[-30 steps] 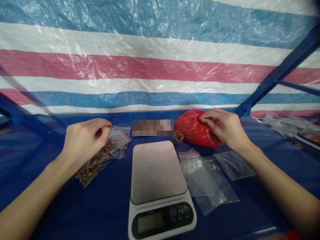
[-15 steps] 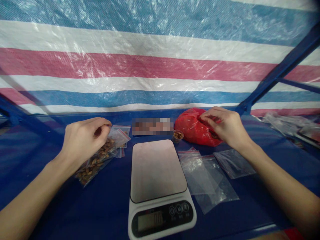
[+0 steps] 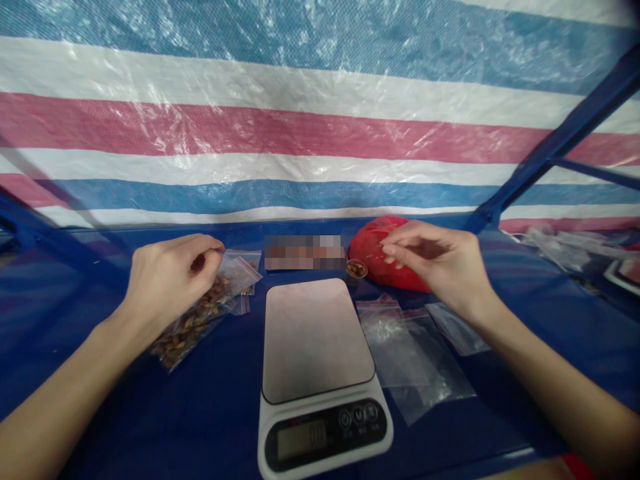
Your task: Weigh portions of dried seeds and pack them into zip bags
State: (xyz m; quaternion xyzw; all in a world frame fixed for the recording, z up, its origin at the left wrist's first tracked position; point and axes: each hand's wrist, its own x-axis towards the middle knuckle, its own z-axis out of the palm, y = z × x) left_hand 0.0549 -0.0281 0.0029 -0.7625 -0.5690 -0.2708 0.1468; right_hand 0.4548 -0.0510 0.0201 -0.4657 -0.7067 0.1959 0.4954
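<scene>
My left hand (image 3: pixel 173 273) is curled with its fingertips together, just over the zip bag of brown nuts (image 3: pixel 193 320) on the left. Whether it grips anything is hidden. In front of the red plastic bag (image 3: pixel 367 240), my right hand (image 3: pixel 440 257) has thumb and forefinger close together in a pinch. Anything between those fingertips is too small to make out. A small clear cup of nuts (image 3: pixel 357 270) stands against the red bag. Between my arms lies a white kitchen scale (image 3: pixel 317 340), its plate bare and its display (image 3: pixel 301 440) faint.
Flat clear zip bags (image 3: pixel 415 367) lie right of the scale, with another bag (image 3: pixel 460 327) beside them. A blurred-out flat item (image 3: pixel 305 253) is behind the scale. Crumpled clear plastic (image 3: pixel 560 247) sits far right. A striped tarp (image 3: pixel 300 127) hangs behind the blue surface.
My right hand has moved left across the front of the red bag, its fingertips now nearer the nut cup. My left hand has stayed in place.
</scene>
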